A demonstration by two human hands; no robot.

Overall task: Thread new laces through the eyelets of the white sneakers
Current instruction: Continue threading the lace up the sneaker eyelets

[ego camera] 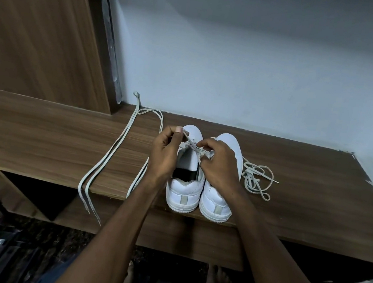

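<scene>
While the sneakers point(185, 179) sit on the worktop point(316, 194), both hands, left point(167, 153) and right point(218, 164), pinch one lace point(190, 142) over the left shoe.

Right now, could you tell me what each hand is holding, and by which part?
Both hold the lace over the left sneaker: the left hand pinches its free end, the right hand pinches it at the eyelets.

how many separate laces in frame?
3, as far as visible. One long lace lies left of the sneakers, ends hanging off the shelf edge. One bunched lace sits right of the right sneaker. One short stretch is pinched between both hands over the left sneaker; hands may hide more.
</scene>
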